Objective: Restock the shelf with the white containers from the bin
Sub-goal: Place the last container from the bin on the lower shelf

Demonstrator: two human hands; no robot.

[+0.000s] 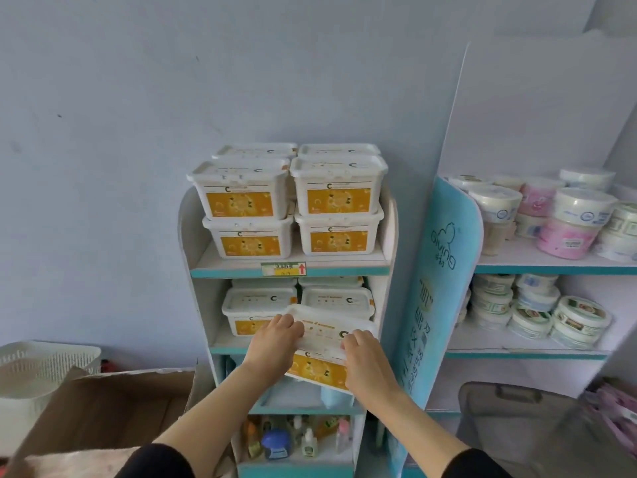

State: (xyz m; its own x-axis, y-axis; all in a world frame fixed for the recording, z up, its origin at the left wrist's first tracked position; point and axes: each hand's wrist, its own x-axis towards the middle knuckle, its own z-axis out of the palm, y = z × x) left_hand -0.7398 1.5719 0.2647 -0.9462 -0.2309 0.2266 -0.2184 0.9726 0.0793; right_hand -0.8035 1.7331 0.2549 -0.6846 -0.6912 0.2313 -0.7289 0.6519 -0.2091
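1. Wall (138, 132), pale blue and scuffed, is standing behind a narrow white shelf (227, 272) with teal edges, straight ahead of both hands.
2. Left hand (275, 334) and right hand (362, 353) are gripping one container (324, 331) between them, fingers curled over its lid at either end. It is tilting, lid towards the camera, in front of the second tier.
3. Its white lid is showing a black "C" and its side is carrying an orange label. The smaller print is too blurred to read.
4. Above the hands, the top tier is holding six like containers (241, 198) in view: four in front in two stacks of two, and two lids behind.
5. Just behind the hands, two more are sitting side by side, with further lids behind them.
6. A tag (283, 269) with a red arrow is hanging on the top tier's edge.
7. Right of the right hand, a blue panel (444, 270) is reading "aiving". Round tubs (582, 205) are filling the shelves beyond it.
8. Left of the left hand, a cardboard box (103, 401) and a white basket (41, 360) are sitting low down. Bottles (286, 439) are standing below the hands.
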